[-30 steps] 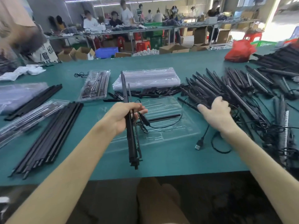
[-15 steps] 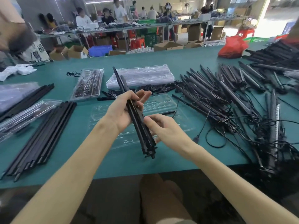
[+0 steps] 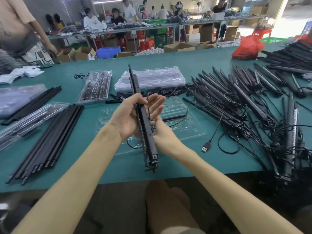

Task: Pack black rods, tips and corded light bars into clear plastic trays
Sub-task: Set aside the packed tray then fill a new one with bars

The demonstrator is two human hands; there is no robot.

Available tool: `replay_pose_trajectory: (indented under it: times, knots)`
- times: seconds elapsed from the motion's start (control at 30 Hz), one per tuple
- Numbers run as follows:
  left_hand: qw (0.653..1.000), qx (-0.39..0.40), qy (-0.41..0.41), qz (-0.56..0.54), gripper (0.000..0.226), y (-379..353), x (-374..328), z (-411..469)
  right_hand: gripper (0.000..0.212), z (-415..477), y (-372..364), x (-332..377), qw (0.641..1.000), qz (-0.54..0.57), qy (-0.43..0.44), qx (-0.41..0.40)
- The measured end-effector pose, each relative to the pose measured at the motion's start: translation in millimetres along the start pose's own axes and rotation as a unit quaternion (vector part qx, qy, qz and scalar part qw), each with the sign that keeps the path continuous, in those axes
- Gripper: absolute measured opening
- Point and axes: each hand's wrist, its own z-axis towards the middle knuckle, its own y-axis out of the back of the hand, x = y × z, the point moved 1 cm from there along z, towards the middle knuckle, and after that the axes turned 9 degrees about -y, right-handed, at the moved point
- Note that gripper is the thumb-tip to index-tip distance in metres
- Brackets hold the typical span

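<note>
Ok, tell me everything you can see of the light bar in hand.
The light bar is long, slim, matte black, with a dotted LED strip along one edge and a small fitting at its near end. It slants away over the clear tray. The left hand grips its middle; the right hand touches it lower.

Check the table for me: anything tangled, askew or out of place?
Yes. The light bar pile on the right is a tangle of looped cords, and one USB plug lies loose beside the open tray.
</note>
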Motion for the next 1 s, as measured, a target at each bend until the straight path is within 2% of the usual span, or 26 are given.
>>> replay_pose_trajectory:
  times: [0.13, 0.2, 0.3, 0.4, 0.57, 0.7, 0.87, 1.0]
  knots:
    - [1.000, -0.011, -0.005, -0.025, 0.052, -2, 2, -2, 0.017, 7, -3, 0, 0.999, -0.043, -0.004, -0.028]
    - [0.999, -0.019, -0.011, -0.024, 0.053, -2, 0, -1, 0.007, 8, -2, 0, 0.997, -0.070, 0.013, -0.044]
    - [0.999, -0.036, -0.021, 0.005, 0.048, -1, -1, 0, 0.007, 7, -1, -1, 0.999, -0.043, 0.030, -0.011]
    - [0.999, -0.034, -0.026, 0.005, 0.048, 1, 1, 0, 0.012, 9, -4, -3, 0.999, -0.025, 0.009, 0.025]
    - [0.999, -0.023, -0.028, -0.007, 0.047, 5, 1, 1, 0.012, 10, -7, -2, 0.996, 0.084, 0.021, 0.013]
    - [0.997, -0.052, -0.042, 0.037, 0.044, 17, -7, 2, 0.015, 5, -6, -5, 0.972, 0.218, 0.008, 0.081]
    - [0.991, -0.110, -0.059, 0.046, 0.043, 36, -14, 2, 0.017, 7, 0, -8, 0.933, 0.349, -0.032, 0.085]
    - [0.991, -0.119, -0.053, 0.037, 0.037, 44, -15, 2, 0.016, 6, 10, -11, 0.919, 0.383, -0.049, 0.084]
